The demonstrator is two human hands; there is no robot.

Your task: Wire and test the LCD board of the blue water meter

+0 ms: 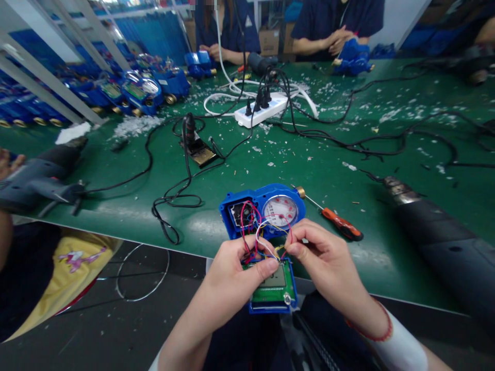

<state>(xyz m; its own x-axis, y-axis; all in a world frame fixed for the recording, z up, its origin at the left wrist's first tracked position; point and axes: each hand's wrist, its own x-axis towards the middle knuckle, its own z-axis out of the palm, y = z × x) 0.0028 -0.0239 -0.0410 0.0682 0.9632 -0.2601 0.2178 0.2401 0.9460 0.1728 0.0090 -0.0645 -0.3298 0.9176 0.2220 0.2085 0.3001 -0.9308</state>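
The unit sits at the near edge of the worktop [320, 170]. A blue meter housing [255, 195] lies open and face up, with its round dial [280, 210] and brass fitting [300, 192] toward the far right. A green circuit board [266, 294] with a small LCD lies in a blue frame just nearer us, apart from the housing. Coloured wires [251, 232] in red, yellow, white and blue loop between the two.

Both hands are pinching. The left hand [232, 286] closes thumb and fingertips on the wire bundle above the board; the right hand [327, 252] holds a thin strand between thumb and forefinger. We cannot tell which strand each has, and the fingers hide the wire ends.

Status as seen: board and housing are parted but joined by the wires, which stand in loose loops and are not tucked down. The two halves are not closed. We cannot assess any joints.

An orange-handled screwdriver [340, 224] lies just right of the housing, untouched. A black heat gun [436, 242] rests at right. At far left stands a row of blue meters [135, 93]. Beyond, a soldering iron [189, 129] stands on its holder near a white power strip [261, 111].
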